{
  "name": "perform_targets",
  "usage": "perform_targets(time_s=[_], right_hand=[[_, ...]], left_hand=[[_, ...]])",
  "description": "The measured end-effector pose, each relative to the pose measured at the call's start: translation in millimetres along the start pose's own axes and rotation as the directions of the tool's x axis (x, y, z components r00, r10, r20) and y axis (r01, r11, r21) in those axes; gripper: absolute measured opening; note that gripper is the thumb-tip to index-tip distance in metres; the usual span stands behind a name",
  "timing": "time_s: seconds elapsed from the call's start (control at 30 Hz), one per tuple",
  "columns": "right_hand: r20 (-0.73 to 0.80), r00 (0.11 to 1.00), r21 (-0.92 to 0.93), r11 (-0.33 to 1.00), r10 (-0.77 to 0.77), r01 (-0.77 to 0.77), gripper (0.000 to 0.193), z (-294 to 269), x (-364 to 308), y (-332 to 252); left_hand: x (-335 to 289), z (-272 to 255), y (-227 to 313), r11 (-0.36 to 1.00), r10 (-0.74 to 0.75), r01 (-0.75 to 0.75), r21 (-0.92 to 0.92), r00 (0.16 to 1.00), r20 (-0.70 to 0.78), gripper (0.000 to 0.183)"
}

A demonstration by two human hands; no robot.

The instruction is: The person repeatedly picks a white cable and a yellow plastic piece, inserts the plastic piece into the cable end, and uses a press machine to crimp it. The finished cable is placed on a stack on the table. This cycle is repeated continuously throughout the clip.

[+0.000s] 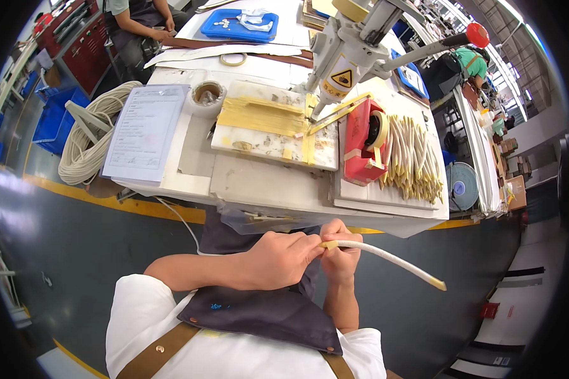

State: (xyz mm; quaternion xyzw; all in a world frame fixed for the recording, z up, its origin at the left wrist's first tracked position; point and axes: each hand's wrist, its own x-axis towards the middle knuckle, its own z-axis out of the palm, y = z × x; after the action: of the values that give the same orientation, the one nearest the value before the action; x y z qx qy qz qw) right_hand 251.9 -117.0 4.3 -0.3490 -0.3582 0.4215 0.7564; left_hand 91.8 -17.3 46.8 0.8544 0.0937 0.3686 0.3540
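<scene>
A white-topped counter spans the upper middle of the view, its front edge beyond the hands. On it stands a grey press with a red-knobbed lever; beneath the press lies a stained white slab crossed by yellow strips. A coil of cord sits at the counter's left, beside a printed sheet. To the right of the slab, a bundle of short cords with yellow ends adjoins a red tape dispenser.

Before the person's chest, short of the counter's edge, the left hand and right hand meet at one end of a white cord piece, which bends rightward and downward to a yellow tip. The left grip pinches this near end, thumb against finger; the right grip is curled around it. Yellow tape shows between them.
</scene>
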Motion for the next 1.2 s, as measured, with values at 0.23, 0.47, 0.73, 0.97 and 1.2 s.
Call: perform_targets(time_s=[0.23,0.47,0.73,0.97,1.2], right_hand=[[0.158,0.986,0.313,0.944,0.059,-0.106,0.019,14,13,14],[0.578,0.813,0.494,0.825,-0.074,-0.276,0.015,5,46,16],[0.252,0.966,0.044,0.996,0.060,-0.074,0.020,-4,64,-9],[0.083,0.991,-0.057,0.993,0.108,-0.104,0.026,11,74,1],[-0.147,0.954,-0.034,0.963,0.261,-0.269,0.029,13,80,4]], left_hand=[[24,-32,-6,0.003,-0.293,0.844,-0.536,0.514,0.807,0.027],[4,-16,-20,-0.487,-0.019,0.750,-0.448,0.503,0.864,0.031],[17,-39,-10,0.427,-0.520,0.740,-0.519,0.671,0.528,0.033],[7,-20,-38,0.948,0.022,-0.024,0.317,1.000,0.008,0.021],[-6,-25,-51,0.836,0.047,-0.064,0.545,0.998,0.045,0.018]])
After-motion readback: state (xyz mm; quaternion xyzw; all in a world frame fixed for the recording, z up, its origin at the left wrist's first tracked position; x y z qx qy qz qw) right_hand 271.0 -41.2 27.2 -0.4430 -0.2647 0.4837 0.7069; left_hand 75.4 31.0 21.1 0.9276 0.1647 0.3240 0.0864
